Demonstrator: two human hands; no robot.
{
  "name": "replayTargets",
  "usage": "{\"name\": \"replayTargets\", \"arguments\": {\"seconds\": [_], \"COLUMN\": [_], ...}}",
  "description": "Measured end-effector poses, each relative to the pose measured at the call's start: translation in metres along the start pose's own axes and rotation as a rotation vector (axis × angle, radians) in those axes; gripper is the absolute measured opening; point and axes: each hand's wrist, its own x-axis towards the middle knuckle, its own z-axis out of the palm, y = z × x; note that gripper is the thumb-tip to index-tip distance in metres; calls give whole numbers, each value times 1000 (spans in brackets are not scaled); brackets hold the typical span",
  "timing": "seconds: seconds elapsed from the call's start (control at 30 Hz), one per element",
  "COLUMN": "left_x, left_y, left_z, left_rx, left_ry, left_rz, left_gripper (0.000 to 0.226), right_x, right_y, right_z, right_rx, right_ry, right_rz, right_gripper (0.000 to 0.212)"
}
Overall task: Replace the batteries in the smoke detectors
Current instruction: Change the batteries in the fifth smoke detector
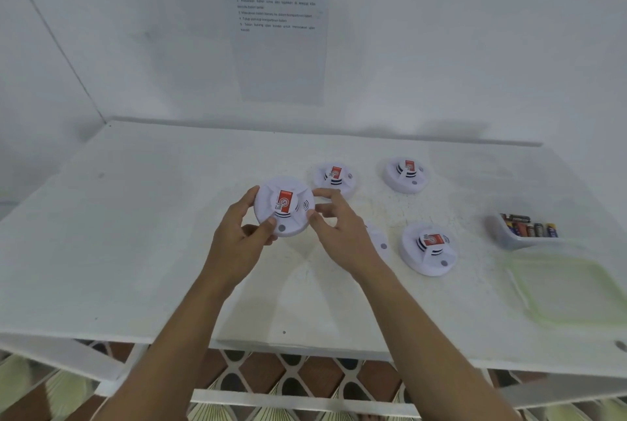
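Observation:
A round white smoke detector (284, 205) with a red label is lifted above the white table (152, 234), face toward me. My left hand (242, 232) grips its left and lower rim, thumb on the front. My right hand (334, 227) touches its right rim with fingertips and thumb. Three more detectors lie on the table: a back middle detector (334, 178), a back right detector (406, 173) and a near right detector (428, 247). A further white detector piece (380, 244) shows partly behind my right wrist.
A small clear tray (515, 241) holding several batteries sits at the right. In front of it lies a pale green shallow tray (570, 291). A printed instruction sheet (278, 30) hangs on the wall behind. The table's front edge runs just below my forearms.

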Motion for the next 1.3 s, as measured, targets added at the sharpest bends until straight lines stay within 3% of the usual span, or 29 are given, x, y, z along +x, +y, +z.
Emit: {"name": "replayTargets", "arguments": {"seconds": [0.4,0.53,0.77,0.93,1.03,1.13,1.3], "left_x": [7,17,38,54,57,54,59], "left_y": [-9,-17,-31,-42,-43,-36,-34], "left_z": [-5,-6,-3,-5,-2,3,9], "left_rx": [-29,-49,287,535,634,679,741], "left_ry": [-21,-43,-20,-31,-15,14,-97], "left_rz": [-30,-93,-112,-113,-101,-9,36], "left_gripper": [56,52,51,44,46,61,85], "right_x": [-1,3,-8,-18,-20,-21,-13], "right_y": [2,11,29,43,49,51,52], "right_z": [3,2,-15,-25,-27,-27,-20], "right_rx": [-112,-274,-654,-860,-818,-729,-618], "right_ry": [4,1,42,-84,-80,-42,2], "right_rz": [-16,-48,-26,15,24,12,-21], "right_gripper": [32,37,59,81,84,87,85]}}
